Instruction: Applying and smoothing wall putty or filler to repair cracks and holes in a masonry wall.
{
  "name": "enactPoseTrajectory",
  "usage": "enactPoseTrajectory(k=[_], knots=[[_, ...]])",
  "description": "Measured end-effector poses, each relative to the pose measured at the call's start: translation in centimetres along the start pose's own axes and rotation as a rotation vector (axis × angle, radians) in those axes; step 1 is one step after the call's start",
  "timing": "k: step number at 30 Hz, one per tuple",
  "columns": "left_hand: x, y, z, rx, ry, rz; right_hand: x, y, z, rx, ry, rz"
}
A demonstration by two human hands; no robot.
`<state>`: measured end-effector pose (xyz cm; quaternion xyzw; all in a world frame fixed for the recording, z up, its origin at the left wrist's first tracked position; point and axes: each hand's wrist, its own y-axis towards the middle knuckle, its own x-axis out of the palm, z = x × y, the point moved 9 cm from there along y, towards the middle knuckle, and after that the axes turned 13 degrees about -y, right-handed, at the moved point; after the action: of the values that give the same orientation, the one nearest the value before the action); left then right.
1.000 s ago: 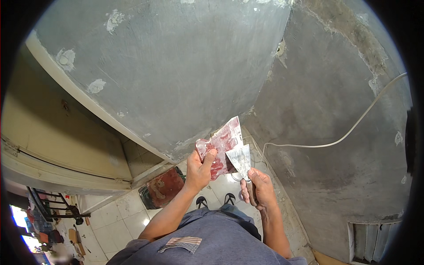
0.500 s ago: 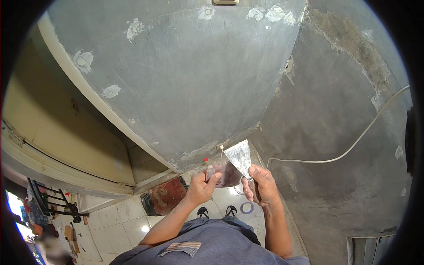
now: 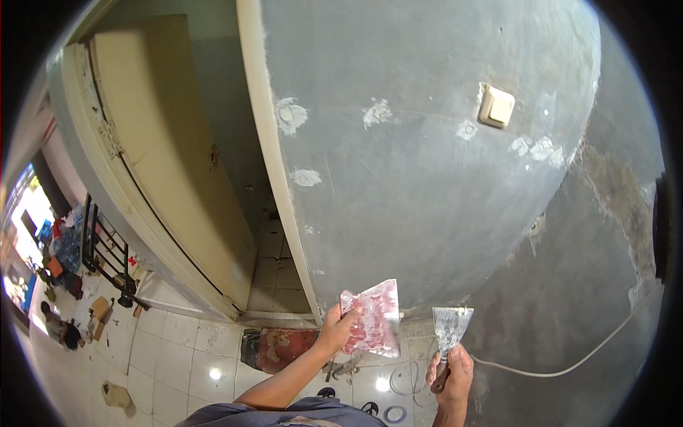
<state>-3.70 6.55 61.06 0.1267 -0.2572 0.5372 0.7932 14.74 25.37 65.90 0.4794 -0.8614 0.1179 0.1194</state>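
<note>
My left hand [image 3: 333, 333] is closed on a flat reddish spreader plate [image 3: 374, 319], smeared with white putty and tilted up in front of the grey wall. I cannot make out its grip end under the fingers. To the right, my right hand [image 3: 459, 371] is closed round the brown handle of a putty knife [image 3: 450, 329]. Its flared metal blade points upward and carries whitish putty, with a small lump near the top edge. Plate and knife are apart. Beyond them, the grey wall [image 3: 420, 206] has several white filler patches [image 3: 306, 178].
A cream light switch [image 3: 496, 107] sits on the wall. Left stands an open doorway with a cream door [image 3: 163, 142]. A worn red slab-like object [image 3: 281, 349] lies on the tiled floor. A white cable [image 3: 555, 373] runs along the right wall; a tape-like ring [image 3: 395, 414] lies by my feet.
The view has swung left and up, bringing the light switch and more doorway in. My hands have moved apart; the knife blade, earlier close over the plate, is now clear of it.
</note>
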Motion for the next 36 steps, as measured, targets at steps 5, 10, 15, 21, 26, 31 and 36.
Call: enactPoseTrajectory(k=[5,10,15,21,26,31,36], knots=[[-3.3,-0.3,0.9,-0.023,-0.107,0.137,0.7,0.7,1.5,0.046,0.057,-0.034],[-6.9,-0.1,-0.6,-0.092,-0.195,0.242,1.2,0.3,2.0,0.0,-0.025,-0.066],[-8.4,-0.5,0.7,-0.019,-0.24,0.254,4.1,-0.9,1.6,0.081,-0.015,-0.126],[-8.2,-1.6,3.1,0.0,-0.226,0.31,4.4,0.4,4.0,0.04,-0.016,-0.179],[-8.5,-0.3,3.7,0.035,-0.234,0.302,5.5,1.7,3.6,-0.011,0.031,-0.189],[-9.3,0.1,3.3,-0.059,-0.146,0.36,4.5,0.7,3.7,0.056,0.139,-0.036],[-6.7,0.5,3.4,-0.115,-0.151,0.326,2.6,-0.6,2.8,0.082,0.254,0.065]])
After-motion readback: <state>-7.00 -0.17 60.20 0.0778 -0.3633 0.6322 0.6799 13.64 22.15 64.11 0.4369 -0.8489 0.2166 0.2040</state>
